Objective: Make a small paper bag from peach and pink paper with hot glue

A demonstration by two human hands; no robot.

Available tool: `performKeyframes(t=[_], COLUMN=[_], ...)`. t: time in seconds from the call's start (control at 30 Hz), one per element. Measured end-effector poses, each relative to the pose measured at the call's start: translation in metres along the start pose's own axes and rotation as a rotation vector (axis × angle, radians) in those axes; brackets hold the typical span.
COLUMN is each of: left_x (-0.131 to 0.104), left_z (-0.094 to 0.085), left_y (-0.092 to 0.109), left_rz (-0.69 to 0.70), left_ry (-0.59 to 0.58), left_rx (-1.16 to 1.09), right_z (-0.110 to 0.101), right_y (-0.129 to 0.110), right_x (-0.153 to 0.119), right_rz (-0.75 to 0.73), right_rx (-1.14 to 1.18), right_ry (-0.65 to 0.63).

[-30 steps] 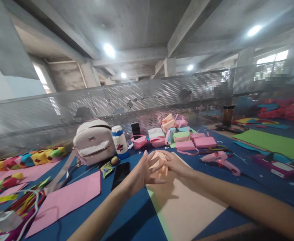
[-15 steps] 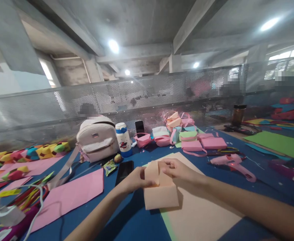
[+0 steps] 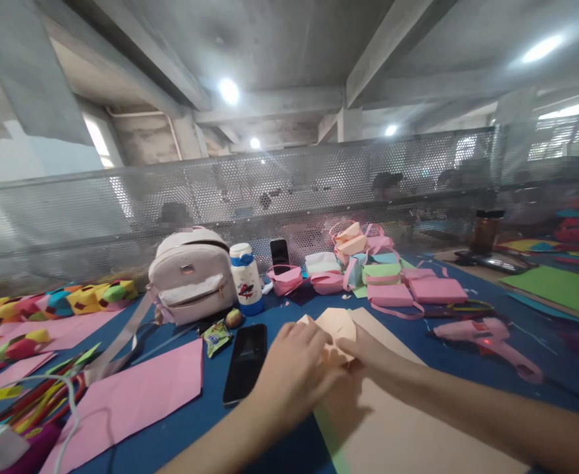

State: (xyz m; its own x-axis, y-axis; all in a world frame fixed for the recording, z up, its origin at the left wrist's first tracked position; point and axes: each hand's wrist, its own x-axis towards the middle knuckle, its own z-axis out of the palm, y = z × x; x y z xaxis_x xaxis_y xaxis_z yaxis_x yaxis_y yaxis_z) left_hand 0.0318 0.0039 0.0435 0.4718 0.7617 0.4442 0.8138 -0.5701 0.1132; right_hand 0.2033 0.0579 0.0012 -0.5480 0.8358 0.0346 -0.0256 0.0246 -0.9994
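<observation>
One folded peach paper piece [image 3: 336, 322], above the peach sheet [image 3: 398, 415] on the blue worktop [image 3: 210, 401]; your right hand [image 3: 373, 349], narrowed, grips its right side; your left hand [image 3: 292, 372], fingers bent, screens its near folds, grip impossible to tell.

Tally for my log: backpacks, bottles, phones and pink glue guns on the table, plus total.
Pale fabric backpack: 1
White-and-blue lidded bottle, brown black-lidded bottle: 2
Flat black phone, upright dark phone: 2
Pink plastic glue gun: 1
Total: 6
</observation>
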Motion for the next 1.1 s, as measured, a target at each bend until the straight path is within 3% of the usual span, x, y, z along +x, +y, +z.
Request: performKeyframes(t=[0.07,0.17,0.23,0.3,0.43,0.57,0.73,0.83,0.9,1.0,1.1], left_x=[-0.007,-0.014,-0.016,-0.017,-0.021,-0.025,-0.023,-0.017,-0.012,-0.007,-0.007], left_z=[0.017,0.032,0.032,0.028,0.023,0.029,0.035,0.033,0.034,0.04,0.05], left_y=[0.006,-0.005,-0.018,-0.031,-0.038,-0.032,-0.031,-0.035,-0.039,-0.043,-0.045], left_rz=[0.071,0.135,0.185,0.222,0.174,0.104,0.099,0.089,0.054,-0.04,-0.148], left_ry=[-0.066,0.006,0.119,0.271,0.425,0.425,0.303,0.262,0.253,0.237,0.185], left_rx=[0.195,0.359,0.341,0.226,-0.127,-0.324,-0.086,0.082,0.08,-0.078,-0.299], right_z=[0.003,0.003,-0.001,-0.01,-0.032,-0.045,-0.052,-0.053,-0.053,-0.054,-0.058], right_y=[0.002,0.005,0.006,0.006,0.005,0.008,0.01,0.005,0.002,0.001,0.008], right_x=[-0.008,-0.025,-0.034,-0.04,-0.039,-0.029,-0.019,-0.013,-0.008,-0.001,0.002], right_rz=[0.077,0.211,0.187,0.065,-0.35,-0.669,-0.93,-0.904,-0.803,-0.622,-0.535], right_rx=[0.117,0.209,0.117,-0.052,-0.515,-0.889,-1.221,-1.293,-1.239,-1.099,-0.965], right_ry=[0.041,-0.02,-0.099,-0.04,0.313,0.233,0.152,0.138,0.165,0.174,0.13])
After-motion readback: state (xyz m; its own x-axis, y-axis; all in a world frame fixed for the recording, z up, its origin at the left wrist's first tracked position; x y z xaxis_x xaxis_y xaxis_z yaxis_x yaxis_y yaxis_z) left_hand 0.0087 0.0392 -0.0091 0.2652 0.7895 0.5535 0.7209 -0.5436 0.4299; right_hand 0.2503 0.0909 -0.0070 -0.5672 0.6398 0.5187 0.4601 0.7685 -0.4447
